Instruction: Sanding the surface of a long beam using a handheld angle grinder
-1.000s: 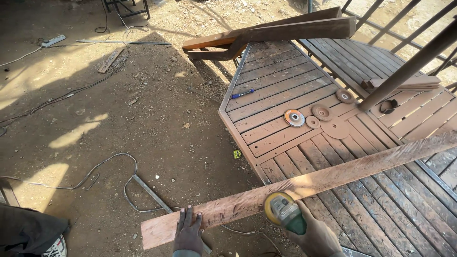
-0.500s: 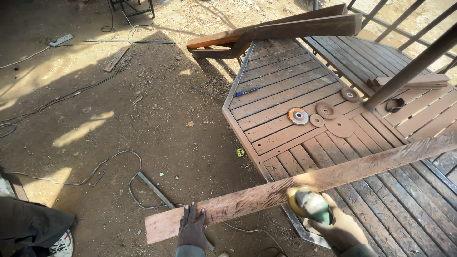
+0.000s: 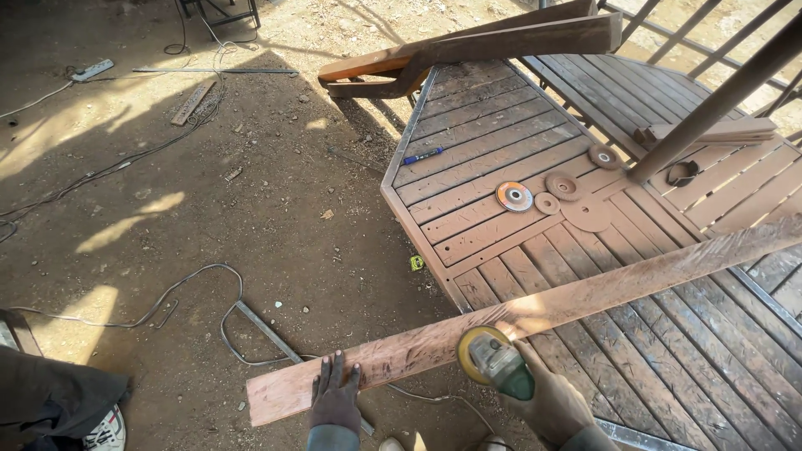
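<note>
Head view: fingers of the left hand (image 3: 336,399) lie spread and flat on the long reddish-brown wooden plank (image 3: 535,313), near its free end over the dirt ground (image 3: 209,209). Fingers of the right hand (image 3: 553,407) are clamped around a green angle grinder with a yellow sanding disc (image 3: 493,359), the disc touching the plank's near edge. The plank slants across a slatted hexagonal wooden table top (image 3: 501,125), where loose round grinding discs (image 3: 547,194) and a blue marker pen (image 3: 423,155) lie well apart from the hands.
</note>
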